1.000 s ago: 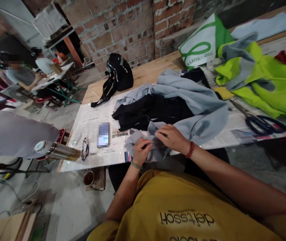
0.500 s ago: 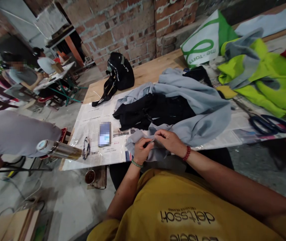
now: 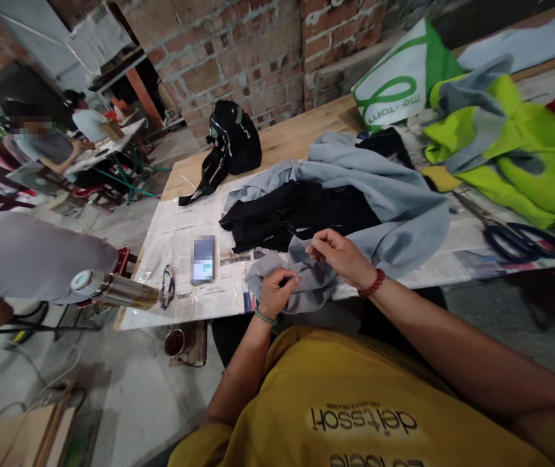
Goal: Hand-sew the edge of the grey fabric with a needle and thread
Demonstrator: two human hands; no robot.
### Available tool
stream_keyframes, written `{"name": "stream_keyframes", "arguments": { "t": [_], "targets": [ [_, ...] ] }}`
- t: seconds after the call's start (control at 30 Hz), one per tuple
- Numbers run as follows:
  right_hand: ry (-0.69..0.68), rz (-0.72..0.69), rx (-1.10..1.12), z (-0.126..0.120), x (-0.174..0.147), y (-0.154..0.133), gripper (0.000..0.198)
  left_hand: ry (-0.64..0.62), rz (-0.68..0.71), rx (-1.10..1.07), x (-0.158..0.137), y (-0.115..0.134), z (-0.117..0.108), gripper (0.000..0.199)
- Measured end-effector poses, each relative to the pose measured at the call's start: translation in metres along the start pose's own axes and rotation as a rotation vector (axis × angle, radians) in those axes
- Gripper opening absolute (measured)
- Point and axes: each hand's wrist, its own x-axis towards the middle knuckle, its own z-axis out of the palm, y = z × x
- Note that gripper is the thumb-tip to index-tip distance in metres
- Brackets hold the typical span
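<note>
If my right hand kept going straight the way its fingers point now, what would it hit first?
Probably the black garment just beyond the right hand, which pinches the grey fabric; depth is hard to judge.

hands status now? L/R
Left hand: closed, pinching the grey cloth edge.
Right hand: closed, fingers pinched just above the cloth; what they grip cannot be told.

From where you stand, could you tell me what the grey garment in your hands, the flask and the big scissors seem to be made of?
The grey garment looks like soft matte knit, perhaps fleece: it drapes in thick rounded folds where the left hand and right hand pinch it. The flask seems brushed metal, given its dull sheen. The scissors show grey metal blades and glossy dark handles, probably plastic.
</note>
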Motion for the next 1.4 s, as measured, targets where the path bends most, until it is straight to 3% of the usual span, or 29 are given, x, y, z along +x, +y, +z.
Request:
{"name": "stream_keyframes", "arguments": {
  "t": [0.13,0.23,0.5,0.73,1.2,1.4],
  "targets": [
    [-0.2,0.112,0.17,0.002,-0.002,-0.017,0.025,0.012,-0.023,-0.01,0.0,-0.001,0.0,0.01],
    [-0.223,0.09,0.186,0.004,0.004,-0.022,0.026,0.006,-0.032,-0.019,0.0,-0.003,0.0,0.01],
    [0.051,-0.367,-0.327,-0.022,0.027,-0.032,0.017,0.021,-0.041,-0.027,0.0,-0.003,0.0,0.011],
    [0.278,-0.538,-0.384,-0.065,0.04,-0.041,0.015,0.018,-0.039,-0.043,0.0,-0.001,0.0,0.012],
    [0.502,-0.642,-0.337,-0.106,0.049,-0.057,0.015,0.007,-0.018,-0.01,-0.001,-0.006,-0.001,0.013],
    [0.574,-0.688,-0.439,-0.12,0.051,-0.064,0.017,0.006,-0.006,-0.006,0.0,-0.006,-0.001,0.011]
  ]
}}
